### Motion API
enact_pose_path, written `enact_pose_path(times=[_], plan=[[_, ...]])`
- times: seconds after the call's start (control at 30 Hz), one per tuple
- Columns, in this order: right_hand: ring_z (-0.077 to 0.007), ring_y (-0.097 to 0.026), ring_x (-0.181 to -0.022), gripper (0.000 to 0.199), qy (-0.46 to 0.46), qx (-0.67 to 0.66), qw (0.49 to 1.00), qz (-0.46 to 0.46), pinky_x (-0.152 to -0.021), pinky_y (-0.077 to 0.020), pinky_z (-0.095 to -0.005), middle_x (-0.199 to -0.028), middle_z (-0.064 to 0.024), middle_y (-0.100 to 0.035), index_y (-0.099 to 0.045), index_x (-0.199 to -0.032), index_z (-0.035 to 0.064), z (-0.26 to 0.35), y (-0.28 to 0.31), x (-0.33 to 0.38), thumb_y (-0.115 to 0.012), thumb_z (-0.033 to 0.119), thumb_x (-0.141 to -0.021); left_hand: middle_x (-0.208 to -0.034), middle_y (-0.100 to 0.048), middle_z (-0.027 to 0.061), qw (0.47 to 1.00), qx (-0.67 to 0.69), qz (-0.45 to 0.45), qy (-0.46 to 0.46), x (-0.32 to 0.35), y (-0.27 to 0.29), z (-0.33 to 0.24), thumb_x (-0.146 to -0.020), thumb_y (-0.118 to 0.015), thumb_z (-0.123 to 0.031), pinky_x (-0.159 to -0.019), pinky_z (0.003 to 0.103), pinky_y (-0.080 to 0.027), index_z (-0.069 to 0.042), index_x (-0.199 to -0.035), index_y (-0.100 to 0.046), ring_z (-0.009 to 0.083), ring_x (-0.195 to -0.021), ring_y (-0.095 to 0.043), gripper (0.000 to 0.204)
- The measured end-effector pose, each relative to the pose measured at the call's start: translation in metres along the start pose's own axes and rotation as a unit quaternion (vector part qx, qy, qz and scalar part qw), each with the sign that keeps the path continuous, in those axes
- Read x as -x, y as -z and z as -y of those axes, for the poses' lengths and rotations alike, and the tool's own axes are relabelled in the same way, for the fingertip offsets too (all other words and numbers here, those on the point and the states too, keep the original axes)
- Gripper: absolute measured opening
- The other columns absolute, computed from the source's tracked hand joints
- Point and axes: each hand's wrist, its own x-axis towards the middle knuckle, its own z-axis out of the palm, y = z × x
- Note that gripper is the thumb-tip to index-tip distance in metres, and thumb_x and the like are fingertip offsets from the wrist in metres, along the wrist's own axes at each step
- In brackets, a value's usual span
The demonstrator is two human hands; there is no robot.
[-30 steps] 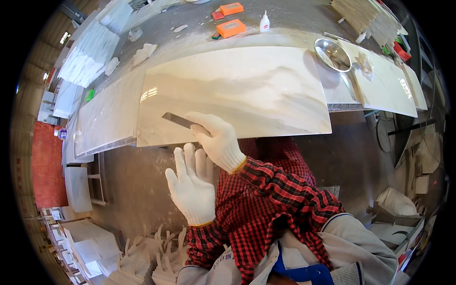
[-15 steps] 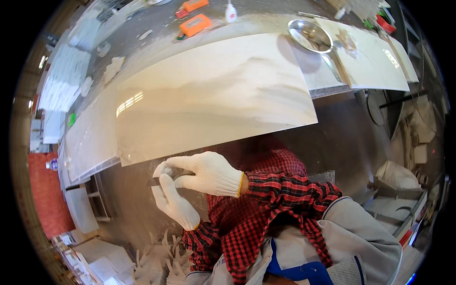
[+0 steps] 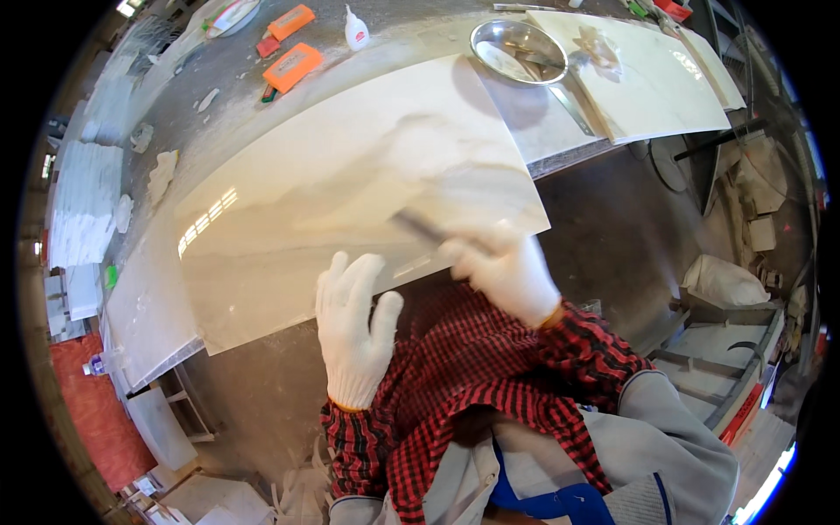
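Observation:
A glossy cream slab with grey veining lies on the worktable before me. My right hand, in a white knit glove, grips a flat grey scraper blade, blurred by motion, over the slab's near right part. The blade points up and to the left; whether it touches the surface I cannot tell. My left hand, gloved the same way, is at the slab's near edge with fingers stretched and thumb apart, holding nothing.
On the right, a steel bowl stands near a long metal blade and another pale slab. Orange boxes and a white squeeze bottle stand at the back. A wooden frame sits low on the right.
My hands have parted. The right one has moved right and over the slab with the scraper blade; the left has risen to the slab's edge and opened. The view has shifted slightly.

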Motion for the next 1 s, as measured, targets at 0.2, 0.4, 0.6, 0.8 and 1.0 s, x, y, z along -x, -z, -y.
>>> enact_pose_path(times=[0.2, 0.4, 0.6, 0.8, 1.0], plan=[[-0.0070, -0.057, -0.063, 0.025, 0.004, 0.129, 0.976, -0.177, -0.061, -0.0490, -0.0256, -0.077, -0.0041, -0.069, -0.074, -0.116, 0.0008, -0.006, 0.066, -0.025, -0.069, 0.016, -0.097, -0.133, -0.063, 0.0167, 0.982, 0.042, 0.059, -0.177, -0.051, -0.030, -0.010, -0.084, -0.075, -0.010, -0.103, 0.048, -0.043, -0.002, -0.124, -0.065, 0.0423, -0.124, -0.054, 0.042], [-0.0093, -0.055, -0.060, 0.024, 0.028, 0.189, 0.960, -0.206, -0.060, -0.0475, -0.0264, -0.074, -0.0065, -0.067, -0.074, -0.113, 0.0024, -0.005, 0.065, -0.043, -0.068, 0.018, -0.097, -0.130, -0.061, 0.0137, 0.985, -0.053, 0.038, -0.158, -0.086, -0.044, 0.024, -0.093, -0.066, -0.024, -0.106, 0.048, -0.038, -0.006, -0.129, -0.062, 0.0339, -0.124, -0.054, 0.041], [-0.0215, -0.065, -0.070, 0.025, 0.010, 0.263, 0.943, -0.205, -0.069, -0.0519, -0.0321, -0.082, -0.0135, -0.070, -0.073, -0.111, 0.0031, -0.001, 0.071, -0.049, -0.066, 0.022, -0.097, -0.142, -0.059, 0.0165, 0.985, -0.012, -0.157, 0.070, -0.049, -0.011, 0.052, -0.096, -0.067, -0.017, -0.117, 0.049, -0.032, -0.004, -0.137, -0.060, 0.0362, -0.136, -0.050, 0.044], [-0.0336, -0.071, -0.089, 0.025, 0.069, 0.335, 0.924, -0.171, -0.079, -0.0548, -0.0370, -0.095, -0.0183, -0.073, -0.073, -0.113, 0.0065, 0.000, 0.069, -0.051, -0.066, 0.023, -0.096, -0.145, -0.058, 0.0168, 0.998, 0.011, -0.047, 0.044, -0.011, -0.023, 0.034, -0.085, -0.079, -0.016, -0.121, 0.053, -0.027, -0.005, -0.136, -0.061, 0.0385, -0.141, -0.046, 0.055], [-0.0369, -0.070, -0.085, 0.031, 0.085, 0.399, 0.901, -0.149, -0.075, -0.0548, -0.0423, -0.093, -0.0183, -0.072, -0.069, -0.123, 0.0116, -0.002, 0.059, -0.048, -0.066, 0.023, -0.095, -0.144, -0.059, 0.0166, 0.997, -0.067, 0.031, 0.024, -0.018, -0.024, 0.026, -0.072, -0.089, -0.025, -0.118, 0.057, -0.027, -0.006, -0.135, -0.062, 0.0410, -0.141, -0.045, 0.071]])
